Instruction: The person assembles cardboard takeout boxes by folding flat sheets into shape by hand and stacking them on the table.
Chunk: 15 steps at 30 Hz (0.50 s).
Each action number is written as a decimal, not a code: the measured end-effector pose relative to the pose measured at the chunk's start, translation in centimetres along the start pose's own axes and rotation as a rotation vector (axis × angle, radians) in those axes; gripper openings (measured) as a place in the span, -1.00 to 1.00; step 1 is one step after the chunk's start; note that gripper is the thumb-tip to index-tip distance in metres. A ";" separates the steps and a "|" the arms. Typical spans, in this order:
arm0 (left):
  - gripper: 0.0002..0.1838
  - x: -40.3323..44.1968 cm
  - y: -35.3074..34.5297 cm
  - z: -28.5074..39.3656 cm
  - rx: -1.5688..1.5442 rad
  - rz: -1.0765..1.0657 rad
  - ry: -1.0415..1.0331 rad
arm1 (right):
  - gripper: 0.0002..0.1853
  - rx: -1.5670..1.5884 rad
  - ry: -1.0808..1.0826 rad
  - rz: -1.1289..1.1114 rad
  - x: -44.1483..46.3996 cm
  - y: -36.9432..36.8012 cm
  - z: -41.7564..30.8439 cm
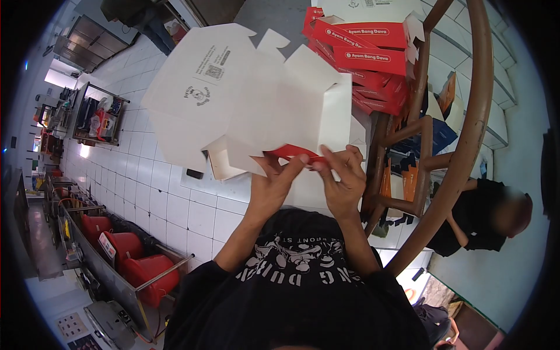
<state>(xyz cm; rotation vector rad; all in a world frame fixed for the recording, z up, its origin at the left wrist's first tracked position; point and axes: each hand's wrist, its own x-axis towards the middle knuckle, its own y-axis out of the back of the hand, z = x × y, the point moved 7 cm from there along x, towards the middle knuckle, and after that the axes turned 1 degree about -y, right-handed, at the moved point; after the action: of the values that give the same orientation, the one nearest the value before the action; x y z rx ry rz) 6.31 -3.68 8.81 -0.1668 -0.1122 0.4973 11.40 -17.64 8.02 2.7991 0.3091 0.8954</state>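
Observation:
A partly folded cardboard food box (pixel 280 111) lies in front of me, white inside, with its printed lid panel spread to the left. My left hand (pixel 272 184) pinches the red-outside flap (pixel 284 151) at the box's near edge. Close beside it, my right hand (pixel 343 181) grips the same near edge by its corner, thumb and fingers pressed together. The right side wall (pixel 338 114) of the box stands up. Under the near left corner, part of another box (pixel 221 163) shows; most of it is hidden.
Folded red boxes (pixel 373 61) are piled at the far right. A brown railing (pixel 483 70) curves along my right, with a person (pixel 478 219) beyond it. Red buckets (pixel 149 274) and a trolley (pixel 96 116) stand left. A dark phone-like object (pixel 194 174) lies nearby. Another person (pixel 143 17) is at top left.

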 end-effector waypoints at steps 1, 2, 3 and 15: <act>-0.52 0.0 -0.4 0.3 0.014 -0.031 -0.023 | -0.70 -0.042 0.001 -0.059 -0.3 -0.5 0.1; -0.52 0.0 -0.4 0.2 0.013 -0.033 -0.022 | -0.68 -0.086 0.004 -0.117 -0.5 -0.9 0.2; -0.49 0.1 -0.4 0.1 -0.032 -0.040 -0.033 | -0.68 -0.087 0.006 -0.114 -0.2 -0.7 0.0; 0.09 1.8 2.1 0.9 -0.100 -0.101 -0.001 | -0.59 -0.060 -0.237 -0.237 1.6 1.0 0.0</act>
<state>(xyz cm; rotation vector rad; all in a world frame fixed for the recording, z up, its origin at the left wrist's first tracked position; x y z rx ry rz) 6.75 -0.88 9.38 -0.2576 -0.1464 0.3910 12.79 -18.19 9.17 2.7028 0.5512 0.5075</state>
